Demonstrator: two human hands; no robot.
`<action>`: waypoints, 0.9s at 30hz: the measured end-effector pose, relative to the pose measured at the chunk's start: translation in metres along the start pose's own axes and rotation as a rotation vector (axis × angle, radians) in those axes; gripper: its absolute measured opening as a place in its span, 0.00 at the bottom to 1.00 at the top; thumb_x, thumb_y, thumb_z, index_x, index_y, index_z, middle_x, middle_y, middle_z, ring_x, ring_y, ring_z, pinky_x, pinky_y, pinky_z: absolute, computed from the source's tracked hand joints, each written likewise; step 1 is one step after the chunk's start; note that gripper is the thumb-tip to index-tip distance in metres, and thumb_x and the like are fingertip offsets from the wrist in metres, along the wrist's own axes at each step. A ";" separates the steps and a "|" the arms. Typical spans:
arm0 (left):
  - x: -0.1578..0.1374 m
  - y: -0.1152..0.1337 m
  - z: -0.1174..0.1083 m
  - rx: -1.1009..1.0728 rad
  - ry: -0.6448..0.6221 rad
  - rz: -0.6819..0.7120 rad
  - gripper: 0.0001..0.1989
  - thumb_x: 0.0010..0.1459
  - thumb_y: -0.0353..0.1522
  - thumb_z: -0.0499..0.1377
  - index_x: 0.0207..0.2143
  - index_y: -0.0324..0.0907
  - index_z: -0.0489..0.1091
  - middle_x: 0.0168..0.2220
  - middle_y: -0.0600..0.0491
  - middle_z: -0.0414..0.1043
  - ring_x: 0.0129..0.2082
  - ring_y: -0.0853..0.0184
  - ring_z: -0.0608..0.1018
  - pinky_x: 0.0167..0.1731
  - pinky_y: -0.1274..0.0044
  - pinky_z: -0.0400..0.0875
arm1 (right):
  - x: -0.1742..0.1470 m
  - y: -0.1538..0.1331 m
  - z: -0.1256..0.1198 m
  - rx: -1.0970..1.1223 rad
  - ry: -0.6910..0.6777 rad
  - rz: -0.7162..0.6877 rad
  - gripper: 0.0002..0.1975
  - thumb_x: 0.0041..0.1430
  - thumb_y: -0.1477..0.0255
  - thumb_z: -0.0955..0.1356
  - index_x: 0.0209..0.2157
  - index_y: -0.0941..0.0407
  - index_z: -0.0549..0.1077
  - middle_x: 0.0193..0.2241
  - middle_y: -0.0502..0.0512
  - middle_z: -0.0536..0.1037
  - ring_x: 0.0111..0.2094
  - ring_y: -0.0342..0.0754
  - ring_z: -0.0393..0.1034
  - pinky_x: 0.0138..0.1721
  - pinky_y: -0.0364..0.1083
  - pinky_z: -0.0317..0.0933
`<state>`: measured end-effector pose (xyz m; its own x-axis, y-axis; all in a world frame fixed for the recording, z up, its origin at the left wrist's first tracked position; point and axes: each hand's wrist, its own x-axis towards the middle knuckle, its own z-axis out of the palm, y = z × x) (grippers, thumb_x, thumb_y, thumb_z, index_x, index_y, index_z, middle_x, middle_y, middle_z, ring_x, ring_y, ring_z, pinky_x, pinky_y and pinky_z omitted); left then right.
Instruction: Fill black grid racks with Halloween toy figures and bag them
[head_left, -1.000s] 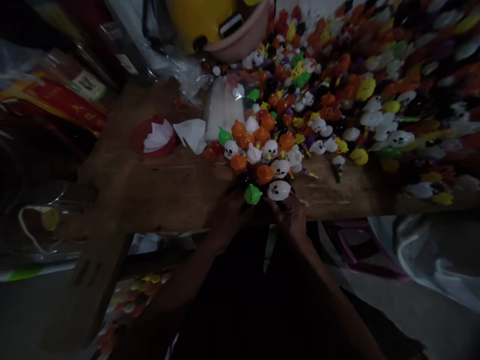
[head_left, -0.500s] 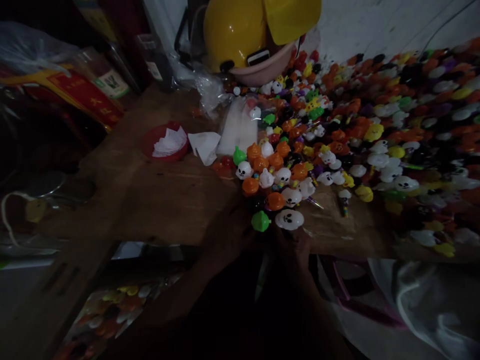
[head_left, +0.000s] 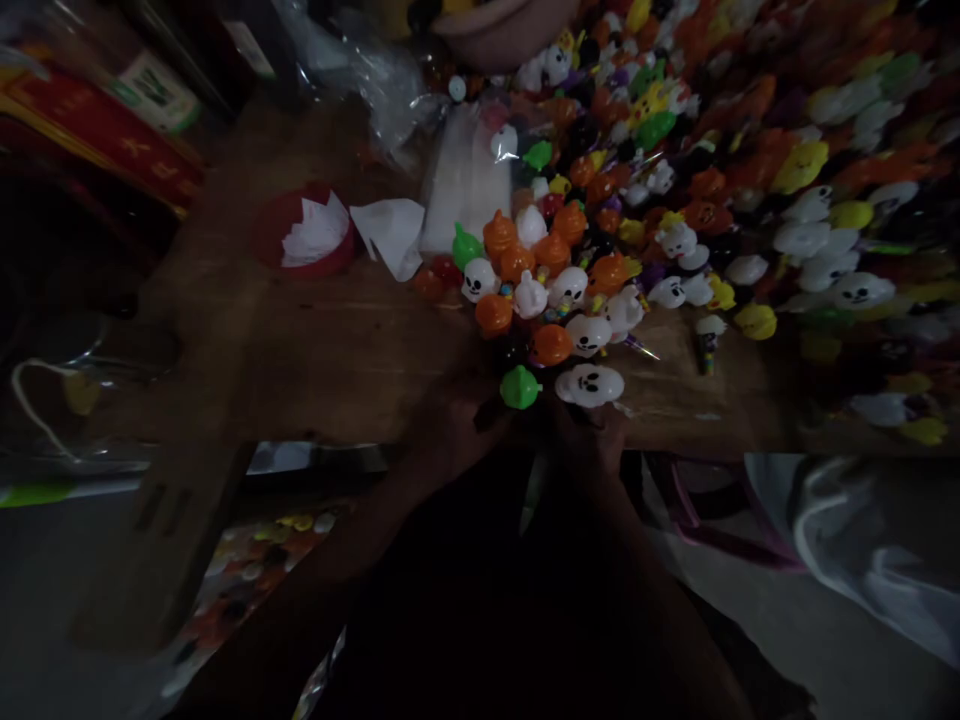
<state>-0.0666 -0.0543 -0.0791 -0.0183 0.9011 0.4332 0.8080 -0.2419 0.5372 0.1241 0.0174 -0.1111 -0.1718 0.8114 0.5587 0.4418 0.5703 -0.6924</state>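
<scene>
My left hand (head_left: pixel 474 428) is at the table's front edge, fingers curled in deep shadow, beside a toy with a green pumpkin-like head (head_left: pixel 520 387). My right hand (head_left: pixel 598 432) is closed just below a toy with a white skull-like face (head_left: pixel 590 385). Darkness hides what the fingers of either hand grip. Directly beyond them stands a tight cluster of toy heads, among them an orange pumpkin head (head_left: pixel 551 345) and a white skull head (head_left: pixel 587 335). A loose toy with a white top and a colourful tube (head_left: pixel 709 345) lies to the right.
Many more toy heads (head_left: pixel 817 240) heap across the table's right side. Clear plastic bags (head_left: pixel 465 185), white paper (head_left: pixel 391 232) and a red dish (head_left: pixel 262 235) of paper slips lie left of the cluster. A pink stool (head_left: pixel 697 530) stands below the table at right.
My view has tilted downward, so the table contents appear higher and the yellow helmet is mostly out of frame. Both hands keep about the same place by the cluster.
</scene>
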 end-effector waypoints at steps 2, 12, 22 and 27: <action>0.005 0.001 0.007 0.055 0.020 0.056 0.05 0.62 0.31 0.65 0.41 0.42 0.79 0.39 0.49 0.84 0.41 0.58 0.84 0.45 0.67 0.79 | 0.002 -0.003 0.001 -0.003 -0.002 0.021 0.10 0.64 0.63 0.72 0.32 0.52 0.83 0.32 0.54 0.86 0.35 0.53 0.82 0.41 0.52 0.75; 0.008 -0.001 0.014 0.059 0.014 0.081 0.08 0.66 0.31 0.64 0.47 0.42 0.79 0.45 0.49 0.84 0.46 0.59 0.84 0.52 0.66 0.77 | 0.005 -0.002 0.001 -0.063 0.027 -0.099 0.13 0.68 0.61 0.71 0.32 0.53 0.81 0.30 0.55 0.84 0.32 0.51 0.78 0.37 0.50 0.72; 0.012 0.006 0.001 -0.018 -0.061 -0.004 0.07 0.65 0.28 0.64 0.44 0.46 0.80 0.42 0.52 0.84 0.45 0.61 0.83 0.51 0.69 0.78 | 0.003 -0.007 0.003 -0.109 0.071 -0.044 0.10 0.67 0.64 0.70 0.34 0.53 0.82 0.31 0.55 0.85 0.33 0.53 0.82 0.38 0.50 0.77; 0.010 0.006 0.000 -0.055 -0.089 -0.083 0.05 0.66 0.31 0.64 0.40 0.46 0.81 0.39 0.54 0.83 0.41 0.63 0.83 0.46 0.72 0.78 | -0.006 -0.004 0.009 -0.204 0.104 -0.074 0.09 0.65 0.64 0.72 0.33 0.54 0.81 0.31 0.59 0.85 0.34 0.54 0.82 0.41 0.52 0.77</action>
<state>-0.0625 -0.0463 -0.0714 -0.0292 0.9466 0.3212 0.7724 -0.1826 0.6083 0.1149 0.0117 -0.1157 -0.1233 0.7448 0.6558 0.6021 0.5814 -0.5472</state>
